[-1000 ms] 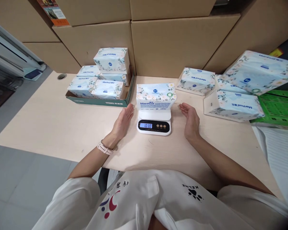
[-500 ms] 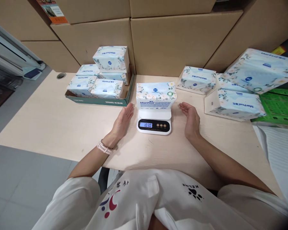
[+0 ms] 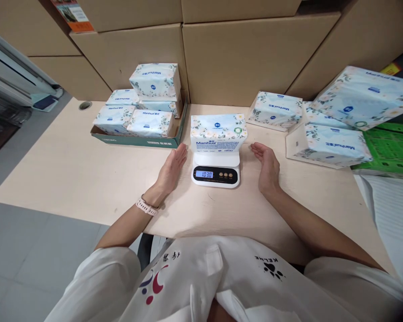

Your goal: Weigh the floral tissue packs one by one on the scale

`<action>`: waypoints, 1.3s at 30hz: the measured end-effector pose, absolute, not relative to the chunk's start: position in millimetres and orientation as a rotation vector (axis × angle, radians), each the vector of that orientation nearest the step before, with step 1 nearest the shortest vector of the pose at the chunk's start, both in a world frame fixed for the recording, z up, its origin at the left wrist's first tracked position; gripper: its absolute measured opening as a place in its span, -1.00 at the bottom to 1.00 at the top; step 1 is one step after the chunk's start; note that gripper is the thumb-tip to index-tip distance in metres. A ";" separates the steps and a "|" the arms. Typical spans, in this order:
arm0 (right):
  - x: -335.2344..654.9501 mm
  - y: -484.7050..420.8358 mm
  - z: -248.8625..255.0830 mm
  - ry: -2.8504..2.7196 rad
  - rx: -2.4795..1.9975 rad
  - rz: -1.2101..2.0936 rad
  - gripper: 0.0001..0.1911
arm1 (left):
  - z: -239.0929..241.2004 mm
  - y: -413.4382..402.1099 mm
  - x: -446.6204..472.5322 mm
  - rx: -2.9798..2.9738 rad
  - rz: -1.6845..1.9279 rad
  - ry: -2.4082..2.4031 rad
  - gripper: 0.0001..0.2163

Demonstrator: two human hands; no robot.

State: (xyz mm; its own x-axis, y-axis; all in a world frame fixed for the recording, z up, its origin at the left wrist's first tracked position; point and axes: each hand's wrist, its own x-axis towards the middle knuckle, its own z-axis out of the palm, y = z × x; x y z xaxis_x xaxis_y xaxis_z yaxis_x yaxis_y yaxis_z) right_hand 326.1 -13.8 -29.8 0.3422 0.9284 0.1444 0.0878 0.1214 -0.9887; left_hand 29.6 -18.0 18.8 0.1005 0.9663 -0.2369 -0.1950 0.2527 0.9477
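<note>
A pale blue floral tissue pack [image 3: 218, 131] sits on a small white kitchen scale [image 3: 215, 170] in the middle of the table; the lit display reads 103.0. My left hand [image 3: 171, 170] rests on its edge on the table just left of the scale, fingers straight and together, palm facing the scale, holding nothing. My right hand [image 3: 267, 167] rests the same way just right of the scale, fingers slightly curved, empty. Neither hand touches the pack or the scale. A pale watch strap is on my left wrist.
A green cardboard tray [image 3: 137, 139] at the back left holds several tissue packs, one stacked on top. More packs [image 3: 329, 145] lie at the right, beside green sheets [image 3: 389, 152]. Large cardboard boxes [image 3: 242, 58] line the back. The beige table [image 3: 70, 174] ends near my body.
</note>
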 end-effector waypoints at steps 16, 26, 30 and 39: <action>323.4 -13.6 -23.9 -1.041 -1.311 0.804 -0.31 | 10.8 -15.9 25.2 0.931 1.070 1.091 -0.32; 324.2 -14.7 -23.8 -1.063 -1.321 0.795 -0.35 | 5.0 -14.3 21.8 0.952 1.077 1.069 -0.28; 324.5 -13.4 -25.8 -1.066 -1.318 0.793 -0.37 | 4.6 -14.1 21.3 0.957 1.073 1.066 -0.30; 324.3 -17.2 -23.1 -1.134 -1.321 0.775 -0.39 | 9.9 -14.7 22.8 0.978 1.090 1.091 -0.31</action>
State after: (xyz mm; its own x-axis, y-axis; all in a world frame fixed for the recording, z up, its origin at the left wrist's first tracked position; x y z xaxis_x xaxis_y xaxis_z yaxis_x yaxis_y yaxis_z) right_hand 324.3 -17.2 -23.1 0.3098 0.9321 0.1874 0.1635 0.1419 -0.9763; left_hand 22.8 -14.7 9.9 0.1064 0.9783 -0.1777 -0.1765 0.1945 0.9649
